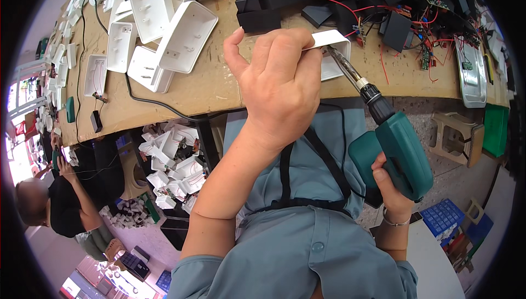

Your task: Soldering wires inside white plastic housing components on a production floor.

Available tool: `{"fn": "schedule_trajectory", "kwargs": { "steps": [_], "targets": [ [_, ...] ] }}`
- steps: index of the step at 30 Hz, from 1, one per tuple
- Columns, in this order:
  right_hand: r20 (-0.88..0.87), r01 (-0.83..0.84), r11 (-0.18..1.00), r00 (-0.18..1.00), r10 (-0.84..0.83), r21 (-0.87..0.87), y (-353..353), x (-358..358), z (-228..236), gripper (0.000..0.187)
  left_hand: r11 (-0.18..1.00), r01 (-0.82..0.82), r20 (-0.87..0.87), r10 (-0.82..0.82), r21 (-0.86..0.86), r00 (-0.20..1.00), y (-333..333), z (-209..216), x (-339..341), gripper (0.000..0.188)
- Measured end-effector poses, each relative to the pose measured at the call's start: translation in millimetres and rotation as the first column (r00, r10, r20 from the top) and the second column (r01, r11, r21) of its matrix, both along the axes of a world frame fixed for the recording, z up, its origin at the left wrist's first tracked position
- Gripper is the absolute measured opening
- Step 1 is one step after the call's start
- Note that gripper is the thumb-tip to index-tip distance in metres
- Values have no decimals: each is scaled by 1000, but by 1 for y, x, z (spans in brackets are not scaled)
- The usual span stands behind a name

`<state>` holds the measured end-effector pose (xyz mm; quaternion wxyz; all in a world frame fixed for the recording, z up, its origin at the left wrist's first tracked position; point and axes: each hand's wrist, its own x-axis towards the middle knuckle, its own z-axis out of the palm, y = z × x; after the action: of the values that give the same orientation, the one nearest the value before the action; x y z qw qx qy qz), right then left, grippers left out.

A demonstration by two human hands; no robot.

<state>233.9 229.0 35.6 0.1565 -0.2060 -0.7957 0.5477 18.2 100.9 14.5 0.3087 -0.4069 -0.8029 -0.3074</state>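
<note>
Near the table's front edge, my left hand [282,77] is closed on a white plastic case [331,38], which is partly hidden behind the fingers. My right hand [392,185] wraps round the handle of a green pistol-grip power screwdriver [404,151]. Its black collar and long tapered metal nose point up and left. The nose's tip reaches the inside of the white case; whether it touches anything there cannot be made out.
White open cases [189,36] are piled at the left. Black boxes [260,20] and red-wired circuit boards [424,58] crowd the far right, by a metal tray [471,80]. A black cable [148,100] crosses the table. Another person [66,200] works at far left. A stool [456,137] stands at right.
</note>
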Motion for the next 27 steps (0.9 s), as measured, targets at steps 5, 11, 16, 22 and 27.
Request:
{"fn": "schedule_trajectory", "kwargs": {
  "steps": [5,11,16,22,27],
  "targets": [
    [-19,-10,1000,1000,10,2,-1,-1,0,53,1000,7,10,-7,-10,1000,0,0,0,8],
    [12,27,1000,1000,-27,7,-3,2,-1,55,1000,2,8,-2,-18,1000,-1,0,0,9],
    [-14,25,1000,1000,-25,6,-5,1,1,57,1000,1,11,-1,-17,1000,-1,1,0,9],
    [28,-134,980,991,131,150,4,4,0,59,1000,-2,14,2,-17,1000,0,2,1,8],
    [-7,-23,1000,1000,23,0,-4,4,1,59,1000,-6,16,6,-19,1000,0,1,1,8]
  ]
}}
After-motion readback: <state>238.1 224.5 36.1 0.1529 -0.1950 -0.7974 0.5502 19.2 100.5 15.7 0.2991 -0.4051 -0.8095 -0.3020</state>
